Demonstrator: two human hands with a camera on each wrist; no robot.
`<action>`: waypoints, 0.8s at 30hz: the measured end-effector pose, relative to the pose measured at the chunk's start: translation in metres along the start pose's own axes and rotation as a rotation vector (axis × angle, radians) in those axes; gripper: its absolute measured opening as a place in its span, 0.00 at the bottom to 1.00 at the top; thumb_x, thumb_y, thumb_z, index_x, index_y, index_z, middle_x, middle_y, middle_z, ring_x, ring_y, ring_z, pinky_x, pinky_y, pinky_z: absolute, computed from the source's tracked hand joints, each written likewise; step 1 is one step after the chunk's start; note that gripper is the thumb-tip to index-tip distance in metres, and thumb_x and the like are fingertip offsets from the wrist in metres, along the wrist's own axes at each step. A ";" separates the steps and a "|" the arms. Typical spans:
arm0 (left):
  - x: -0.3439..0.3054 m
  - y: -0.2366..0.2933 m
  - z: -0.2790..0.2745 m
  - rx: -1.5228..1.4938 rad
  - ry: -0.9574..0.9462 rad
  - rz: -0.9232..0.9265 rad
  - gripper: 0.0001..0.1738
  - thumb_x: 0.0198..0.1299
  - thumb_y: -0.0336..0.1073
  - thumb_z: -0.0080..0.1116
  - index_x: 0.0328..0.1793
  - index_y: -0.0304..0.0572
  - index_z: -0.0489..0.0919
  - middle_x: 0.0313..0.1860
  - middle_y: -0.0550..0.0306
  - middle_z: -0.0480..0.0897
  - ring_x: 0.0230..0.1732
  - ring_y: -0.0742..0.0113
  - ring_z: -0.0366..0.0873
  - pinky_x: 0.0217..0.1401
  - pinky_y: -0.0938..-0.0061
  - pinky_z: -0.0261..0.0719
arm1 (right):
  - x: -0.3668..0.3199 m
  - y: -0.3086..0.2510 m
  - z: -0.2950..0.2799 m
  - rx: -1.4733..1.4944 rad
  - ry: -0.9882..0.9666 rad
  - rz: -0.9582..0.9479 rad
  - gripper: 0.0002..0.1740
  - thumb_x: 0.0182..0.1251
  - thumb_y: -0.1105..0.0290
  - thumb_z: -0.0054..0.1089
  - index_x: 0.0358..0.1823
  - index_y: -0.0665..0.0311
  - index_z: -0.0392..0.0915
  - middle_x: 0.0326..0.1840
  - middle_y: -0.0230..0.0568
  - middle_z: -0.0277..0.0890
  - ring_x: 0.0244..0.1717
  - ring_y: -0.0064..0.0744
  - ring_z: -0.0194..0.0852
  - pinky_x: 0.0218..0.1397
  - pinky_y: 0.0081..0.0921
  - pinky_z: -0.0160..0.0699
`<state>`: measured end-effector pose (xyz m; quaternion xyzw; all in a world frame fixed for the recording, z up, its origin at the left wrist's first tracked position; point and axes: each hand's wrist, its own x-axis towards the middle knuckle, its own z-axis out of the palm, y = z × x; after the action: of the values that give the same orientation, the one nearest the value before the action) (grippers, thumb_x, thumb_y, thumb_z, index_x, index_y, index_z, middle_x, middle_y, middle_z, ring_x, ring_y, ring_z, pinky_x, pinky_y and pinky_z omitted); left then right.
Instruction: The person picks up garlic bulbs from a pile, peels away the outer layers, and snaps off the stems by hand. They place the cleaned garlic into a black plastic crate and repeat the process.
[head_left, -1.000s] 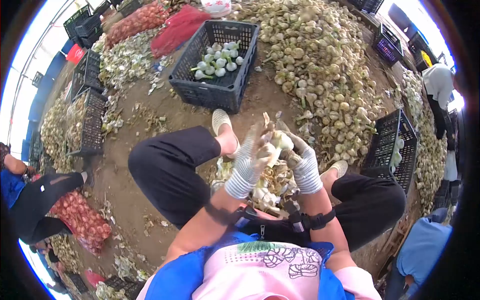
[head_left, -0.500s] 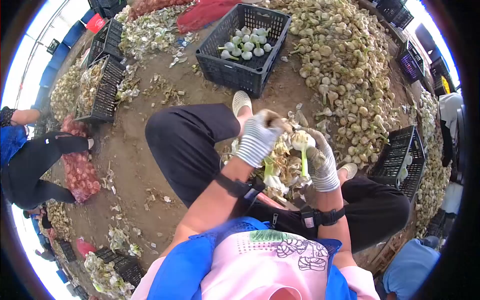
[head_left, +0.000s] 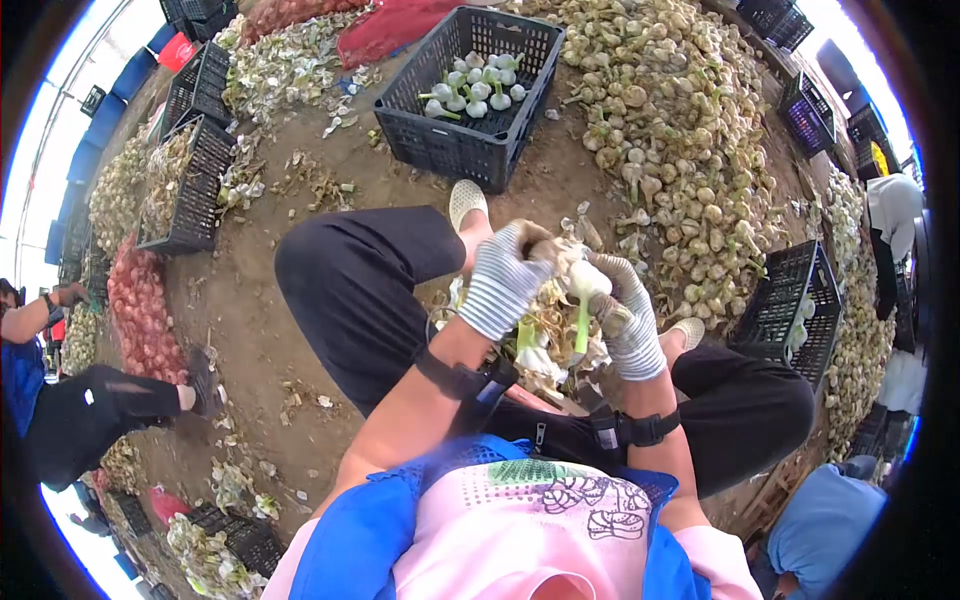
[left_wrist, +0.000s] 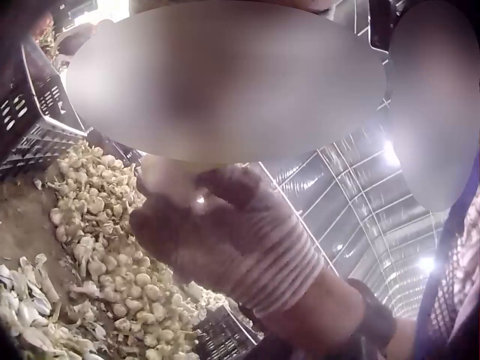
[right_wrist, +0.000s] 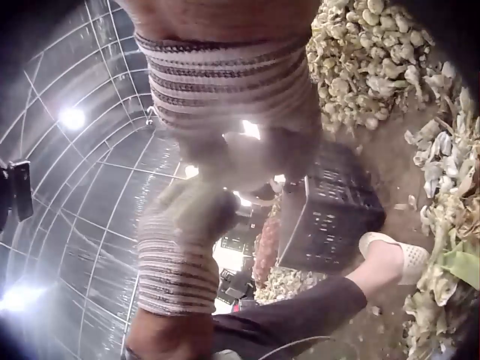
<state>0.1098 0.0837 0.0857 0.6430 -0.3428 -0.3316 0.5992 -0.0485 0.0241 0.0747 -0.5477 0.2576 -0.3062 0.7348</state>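
right hand [head_left: 622, 318]: fingers curled round garlic bulb [head_left: 585, 279], green stalk hanging down | left hand [head_left: 505, 275]: curled, pinching the bulb's dry husk | garlic bulb: above lap, over peel heap [head_left: 545, 352]

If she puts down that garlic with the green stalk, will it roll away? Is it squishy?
Probably not far: the garlic bulb is round, but its long green stalk would likely stop it. It looks firm, since the right hand and left hand grip it without denting it. Its papery skin probably flakes off easily, like the peelings below.
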 end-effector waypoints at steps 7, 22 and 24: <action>-0.002 -0.013 -0.016 -0.122 -0.085 0.028 0.12 0.56 0.33 0.59 0.42 0.33 0.73 0.35 0.58 0.78 0.34 0.75 0.74 0.36 0.80 0.74 | 0.000 -0.003 -0.001 0.256 -0.035 0.052 0.38 0.50 0.57 0.68 0.60 0.69 0.64 0.57 0.46 0.69 0.56 0.36 0.69 0.60 0.30 0.68; -0.003 -0.026 -0.006 0.120 -0.002 0.377 0.23 0.50 0.39 0.65 0.50 0.37 0.74 0.40 0.54 0.78 0.34 0.67 0.76 0.37 0.75 0.75 | 0.006 -0.010 0.002 0.019 0.016 0.080 0.32 0.57 0.64 0.58 0.60 0.72 0.62 0.54 0.43 0.70 0.49 0.28 0.70 0.50 0.22 0.71; -0.008 -0.020 0.000 -0.055 -0.141 0.273 0.13 0.48 0.27 0.59 0.42 0.36 0.78 0.36 0.54 0.80 0.41 0.68 0.76 0.44 0.72 0.74 | -0.004 -0.030 0.028 0.262 0.054 0.200 0.34 0.56 0.62 0.58 0.62 0.70 0.60 0.53 0.45 0.70 0.47 0.32 0.71 0.46 0.26 0.75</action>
<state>0.1064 0.0910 0.0655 0.5491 -0.4590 -0.3007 0.6304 -0.0364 0.0385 0.1117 -0.4102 0.2883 -0.2769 0.8197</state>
